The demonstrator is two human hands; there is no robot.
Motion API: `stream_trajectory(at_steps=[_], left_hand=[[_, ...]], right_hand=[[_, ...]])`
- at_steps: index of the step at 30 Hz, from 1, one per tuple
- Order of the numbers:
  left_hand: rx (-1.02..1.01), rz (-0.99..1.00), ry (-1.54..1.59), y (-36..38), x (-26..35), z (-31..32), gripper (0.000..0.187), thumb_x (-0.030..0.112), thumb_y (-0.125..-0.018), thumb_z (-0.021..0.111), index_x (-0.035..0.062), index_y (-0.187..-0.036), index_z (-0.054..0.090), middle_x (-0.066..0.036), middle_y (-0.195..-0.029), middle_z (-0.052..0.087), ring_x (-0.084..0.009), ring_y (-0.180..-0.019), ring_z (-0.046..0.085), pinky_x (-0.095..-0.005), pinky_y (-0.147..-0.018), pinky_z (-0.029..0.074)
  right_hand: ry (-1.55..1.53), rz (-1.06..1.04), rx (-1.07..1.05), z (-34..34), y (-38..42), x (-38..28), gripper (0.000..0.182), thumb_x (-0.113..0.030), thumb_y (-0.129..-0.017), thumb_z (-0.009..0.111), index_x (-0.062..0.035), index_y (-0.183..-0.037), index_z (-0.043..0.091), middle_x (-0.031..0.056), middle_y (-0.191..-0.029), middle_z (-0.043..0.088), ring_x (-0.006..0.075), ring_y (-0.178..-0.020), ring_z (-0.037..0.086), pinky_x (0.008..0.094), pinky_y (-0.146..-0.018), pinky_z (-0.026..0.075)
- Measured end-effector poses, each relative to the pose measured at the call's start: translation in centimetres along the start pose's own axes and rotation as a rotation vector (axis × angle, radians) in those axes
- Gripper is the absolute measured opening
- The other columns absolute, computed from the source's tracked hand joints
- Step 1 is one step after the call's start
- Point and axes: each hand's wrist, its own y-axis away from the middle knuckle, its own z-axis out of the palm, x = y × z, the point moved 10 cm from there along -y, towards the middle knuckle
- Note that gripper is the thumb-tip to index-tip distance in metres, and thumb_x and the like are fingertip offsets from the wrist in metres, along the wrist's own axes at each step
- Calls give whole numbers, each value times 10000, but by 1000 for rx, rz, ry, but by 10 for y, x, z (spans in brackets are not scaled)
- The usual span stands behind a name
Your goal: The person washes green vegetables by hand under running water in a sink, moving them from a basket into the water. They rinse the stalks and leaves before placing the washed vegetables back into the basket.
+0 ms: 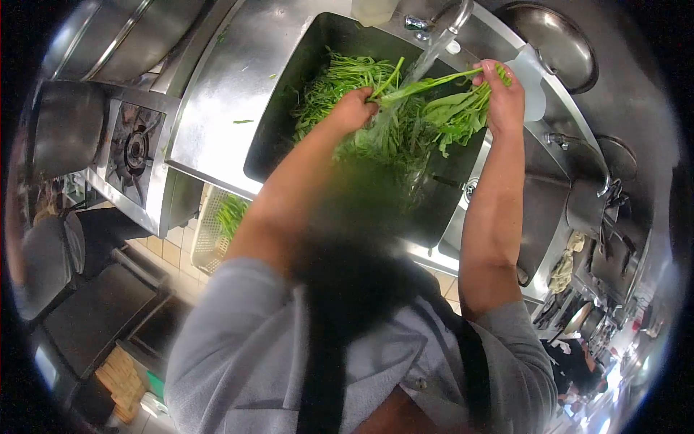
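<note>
My left hand (pixel 353 111) is closed around the stem end of long leafy greens (pixel 426 85), over the sink (pixel 278 134). Higher on the right, my right hand (pixel 504 94) grips the same kind of greens, with leaves hanging below its fingers. A stalk stretches between both hands. Water runs from the faucet (pixel 454 27) beside the stalk into the sink. Beneath my hands lies a large heap of cut greens (pixel 329 90), wet and tangled. A dark blur hides the near part of the sink.
Left of the sink is a steel counter (pixel 217 108) with a few leaf scraps, then a gas burner (pixel 136 145). A white plastic basket (pixel 208 231) with greens stands below the counter edge. A second faucet (pixel 600 173) and a wok lid (pixel 553 43) are at right. A person (pixel 575 365) is farther off.
</note>
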Motion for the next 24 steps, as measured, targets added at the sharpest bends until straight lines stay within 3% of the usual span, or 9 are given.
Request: stream_trajectory(at_steps=[3,7,9,11,15,18,19,21,24], left_hand=[[31,-20,45,4,-6,-13,192,106,-850,609,1,-1011,603,-129,-708,592,-214,-594,573,-384,-581,466],[133,-90,-19,8,-5,-32,183,46,-850,588,37,-1032,606,-128,-731,595,-201,-626,583,-371,-592,463],[152,-65,-85,9,6,-31,192,36,-848,586,49,-1039,604,-131,-740,598,-203,-641,592,-371,-600,465],[131,12,-70,7,24,-17,273,138,-859,588,75,-1123,609,-155,-900,645,-264,-801,629,-393,-700,486],[28,97,-99,1,38,13,239,165,-882,602,62,-1098,598,-169,-954,653,-297,-863,630,-422,-767,485],[22,173,-125,3,32,19,289,189,-881,610,53,-1135,597,-183,-1021,659,-327,-920,636,-435,-815,488],[25,169,-124,6,27,17,289,189,-881,610,53,-1135,597,-183,-1021,659,-327,-920,636,-435,-815,488],[120,-20,-209,16,1,2,250,149,-835,624,52,-1065,615,-205,-848,647,-368,-816,646,-459,-720,493],[41,33,-410,11,-64,2,272,233,-848,640,28,-1027,639,-190,-802,649,-340,-758,641,-454,-707,499]], right_hand=[[-230,38,3,-7,3,3,230,-202,-919,644,6,-1012,612,88,-829,661,178,-733,632,293,-727,502],[-258,116,-2,-7,3,20,273,-220,-912,653,2,-1057,592,89,-818,651,210,-722,654,327,-749,526],[-188,177,-82,10,0,43,280,-241,-903,665,0,-1034,610,73,-786,641,177,-667,626,297,-696,494],[-78,198,-134,41,8,47,289,-228,-897,669,9,-1051,607,67,-790,619,162,-654,596,297,-685,495],[39,215,-283,89,13,66,288,-137,-854,653,32,-1083,605,48,-775,611,124,-612,553,250,-638,426],[40,188,-198,84,6,65,268,-182,-835,653,-5,-1036,659,47,-690,620,122,-614,553,272,-634,410],[27,203,-120,73,3,61,297,-206,-847,668,-7,-1067,646,53,-697,624,132,-618,561,271,-639,416],[81,158,-106,58,-2,46,351,-270,-854,700,-17,-1090,642,52,-712,634,117,-643,575,269,-672,421],[86,104,-119,43,-8,25,336,-282,-856,702,-30,-1074,657,44,-712,637,105,-647,569,271,-691,419]])
